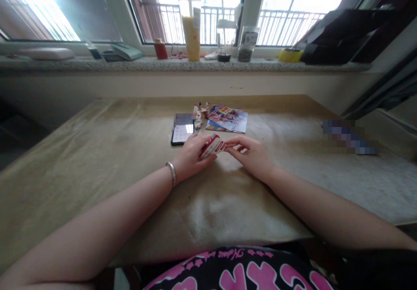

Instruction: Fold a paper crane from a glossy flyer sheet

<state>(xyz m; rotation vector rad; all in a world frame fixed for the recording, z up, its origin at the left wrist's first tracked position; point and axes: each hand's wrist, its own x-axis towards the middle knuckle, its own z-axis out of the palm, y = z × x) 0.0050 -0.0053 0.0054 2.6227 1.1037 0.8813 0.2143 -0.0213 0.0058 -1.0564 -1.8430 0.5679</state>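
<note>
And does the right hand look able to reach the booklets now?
Probably yes: only bare tabletop shows between the right hand and the booklets, though that hand is at the edge of the packet held in the left hand.

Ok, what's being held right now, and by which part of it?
A red-and-white packet: the left grip has it by its left side. The right grip is at its right end; whether it pinches is unclear.

Along the speckled windowsill (130, 67) — a red container (160, 50), a tall yellow-filled cup (192, 40), a bulky black object (339, 42).
</note>
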